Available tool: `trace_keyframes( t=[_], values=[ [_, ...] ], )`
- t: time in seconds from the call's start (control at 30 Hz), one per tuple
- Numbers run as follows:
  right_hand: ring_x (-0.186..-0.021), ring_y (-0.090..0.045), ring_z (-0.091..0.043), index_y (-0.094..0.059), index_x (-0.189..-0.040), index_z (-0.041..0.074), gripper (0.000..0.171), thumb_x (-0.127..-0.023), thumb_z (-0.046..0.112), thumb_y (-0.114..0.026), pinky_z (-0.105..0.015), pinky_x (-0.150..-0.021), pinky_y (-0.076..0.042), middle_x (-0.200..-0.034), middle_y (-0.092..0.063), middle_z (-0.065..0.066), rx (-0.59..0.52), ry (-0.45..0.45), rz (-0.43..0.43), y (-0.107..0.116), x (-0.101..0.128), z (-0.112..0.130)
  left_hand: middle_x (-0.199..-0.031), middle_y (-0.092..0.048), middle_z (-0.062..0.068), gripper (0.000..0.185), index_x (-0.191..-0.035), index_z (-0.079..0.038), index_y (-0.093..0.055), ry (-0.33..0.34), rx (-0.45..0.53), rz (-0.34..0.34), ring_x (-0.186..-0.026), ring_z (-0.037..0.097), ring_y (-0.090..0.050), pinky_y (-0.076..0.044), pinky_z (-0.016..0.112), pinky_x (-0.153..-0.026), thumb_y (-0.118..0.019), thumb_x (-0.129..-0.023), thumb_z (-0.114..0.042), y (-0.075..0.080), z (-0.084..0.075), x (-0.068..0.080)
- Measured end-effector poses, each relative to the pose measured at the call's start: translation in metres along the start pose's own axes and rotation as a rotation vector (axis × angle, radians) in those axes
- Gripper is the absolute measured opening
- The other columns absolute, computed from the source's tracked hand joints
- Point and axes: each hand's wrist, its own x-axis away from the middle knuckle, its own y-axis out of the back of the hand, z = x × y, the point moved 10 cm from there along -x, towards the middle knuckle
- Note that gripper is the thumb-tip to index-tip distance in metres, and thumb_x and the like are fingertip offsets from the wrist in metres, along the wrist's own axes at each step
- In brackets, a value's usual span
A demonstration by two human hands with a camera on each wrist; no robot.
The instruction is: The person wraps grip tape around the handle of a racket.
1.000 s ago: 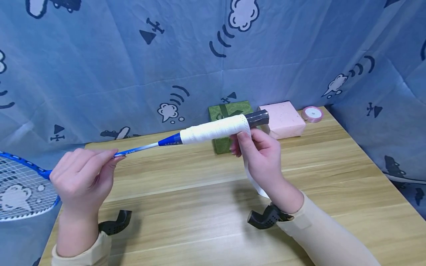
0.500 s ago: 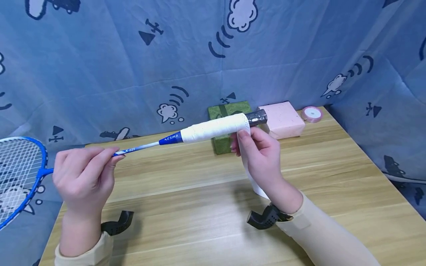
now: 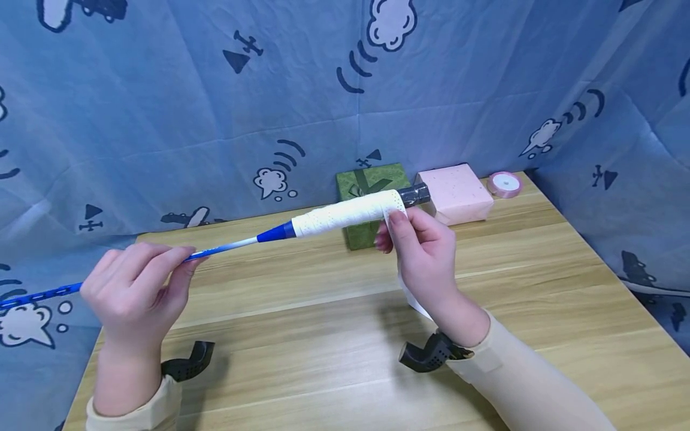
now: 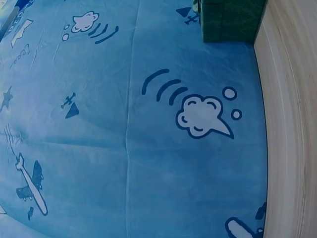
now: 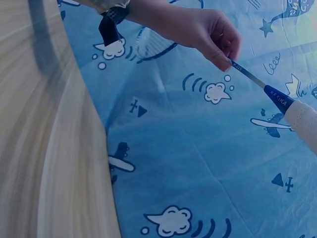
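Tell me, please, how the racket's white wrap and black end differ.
The white wrap is pale with small dots; the black end is dark and shiny. The white wrap covers a long stretch; the black end is a short piece at the tip. The white wrap has a loose strip pinched by the right hand; the black end shows bare. Both lie along one racket.

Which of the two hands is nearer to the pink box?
The right. In the head view, the right hand appears just below and left of the pink box, pinching white tape; the left hand is much farther left, holding the racket shaft.
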Motion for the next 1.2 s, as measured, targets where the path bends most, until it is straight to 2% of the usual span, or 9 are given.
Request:
trace_keyframes(
  t=[0.23, 0.4, 0.6, 0.73, 0.97, 1.2],
  values=[
    [-0.063, -0.061, -0.015, -0.050, -0.075, -0.016, 0.036, -0.106, 0.003, -0.049, -0.025, -0.059, -0.052, -0.073, -0.065, -0.001, 0.002, 0.053, 0.029, -0.004, 0.001, 0.006, -0.055, -0.060, 0.012, 0.039, -0.068, -0.004, -0.074, 0.013, 0.030, -0.007, -0.039, 0.033, -0.038, -0.016, 0.036, -0.045, -0.075, -0.095, -0.031, -0.001, 0.002, 0.001],
    [-0.060, -0.059, -0.016, -0.047, -0.075, -0.014, 0.036, -0.106, 0.004, -0.047, -0.026, -0.056, -0.050, -0.071, -0.065, -0.001, 0.018, 0.075, 0.011, -0.003, 0.001, 0.009, -0.055, -0.061, 0.013, 0.040, -0.066, -0.003, -0.072, 0.021, 0.042, -0.008, -0.039, 0.034, -0.039, -0.017, 0.036, -0.045, -0.075, -0.094, -0.031, 0.000, 0.006, 0.002],
    [-0.061, -0.061, -0.012, -0.051, -0.079, -0.018, 0.040, -0.106, 0.010, -0.056, -0.023, -0.058, -0.052, -0.076, -0.067, 0.002, 0.007, 0.069, 0.009, -0.003, 0.001, 0.008, -0.054, -0.061, 0.012, 0.044, -0.064, -0.003, -0.071, 0.016, 0.057, -0.024, -0.039, 0.033, -0.036, -0.016, 0.034, -0.045, -0.075, -0.095, -0.034, 0.001, 0.005, 0.001],
    [-0.061, -0.062, -0.011, -0.052, -0.081, -0.021, 0.038, -0.104, 0.008, -0.058, -0.022, -0.059, -0.053, -0.079, -0.069, 0.002, -0.013, 0.055, 0.004, -0.004, 0.000, 0.008, -0.054, -0.061, 0.011, 0.045, -0.065, -0.004, -0.072, 0.019, 0.056, -0.031, -0.040, 0.033, -0.038, -0.017, 0.035, -0.046, -0.076, -0.095, -0.036, 0.001, 0.005, 0.000],
    [-0.061, -0.062, -0.011, -0.051, -0.077, -0.021, 0.044, -0.103, 0.012, -0.063, -0.022, -0.058, -0.053, -0.077, -0.069, 0.003, -0.017, 0.094, 0.014, -0.001, 0.000, 0.012, -0.055, -0.062, 0.013, 0.044, -0.066, -0.003, -0.074, 0.032, 0.068, -0.018, -0.040, 0.033, -0.037, -0.019, 0.034, -0.046, -0.077, -0.094, -0.036, -0.002, 0.005, 0.001],
    [-0.062, -0.063, -0.009, -0.055, -0.078, -0.019, 0.047, -0.102, 0.019, -0.068, -0.021, -0.058, -0.053, -0.077, -0.069, 0.005, 0.027, 0.093, 0.028, 0.000, 0.001, 0.007, -0.053, -0.062, 0.011, 0.042, -0.065, -0.005, -0.075, 0.012, 0.079, -0.069, -0.038, 0.033, -0.034, -0.018, 0.031, -0.043, -0.079, -0.092, -0.038, 0.005, 0.001, 0.003]
  ],
)
